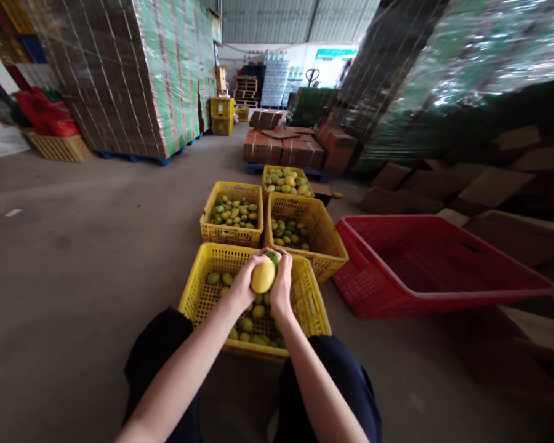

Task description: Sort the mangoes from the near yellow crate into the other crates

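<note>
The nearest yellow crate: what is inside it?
Green and yellowish fruits. The hands, forearms and held fruits cover part of its inside; what lies behind them cannot be seen.

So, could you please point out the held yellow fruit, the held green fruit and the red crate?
Yellow fruit (263, 275): head view, middle of its side.
Green fruit (274, 258): head view, its visible part.
Red crate (369, 286): head view, its outer wall.

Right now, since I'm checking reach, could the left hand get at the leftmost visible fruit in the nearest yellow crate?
Probably yes, once freed: nothing covers the leftmost fruit, and the nearest crate is open above, but the left hand holds a yellow fruit.
</note>
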Demonstrator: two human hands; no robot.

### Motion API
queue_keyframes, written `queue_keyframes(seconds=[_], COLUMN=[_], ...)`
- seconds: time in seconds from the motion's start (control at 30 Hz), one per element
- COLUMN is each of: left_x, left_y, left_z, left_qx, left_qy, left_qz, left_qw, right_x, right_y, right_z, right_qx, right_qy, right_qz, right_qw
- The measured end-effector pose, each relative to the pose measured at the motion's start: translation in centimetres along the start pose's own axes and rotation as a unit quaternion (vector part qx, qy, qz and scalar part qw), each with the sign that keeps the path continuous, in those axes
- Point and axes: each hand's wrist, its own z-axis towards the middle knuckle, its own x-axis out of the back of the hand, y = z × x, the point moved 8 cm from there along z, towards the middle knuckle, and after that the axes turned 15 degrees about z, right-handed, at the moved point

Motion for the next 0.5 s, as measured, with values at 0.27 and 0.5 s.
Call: queue_keyframes(seconds=[0.27, 0.5], left_x=[1.8, 4.6], left_y=[1.1, 1.6], left_z=[0.9, 1.0], left_qx=[-0.01, 0.005], left_qy=[0.023, 0.096], left_qz=[-0.003, -0.048], left_qw=[1.0, 0.994], right_x=[-3.9, -6.0], right_y=[-0.7, -3.1], right_z=[-3.1, -5.4], right_qx=[0.063, 0.195], right_qy=[-0.233, -0.285], right_qz=[-0.056, -0.134], right_qw=[0.969, 0.929])
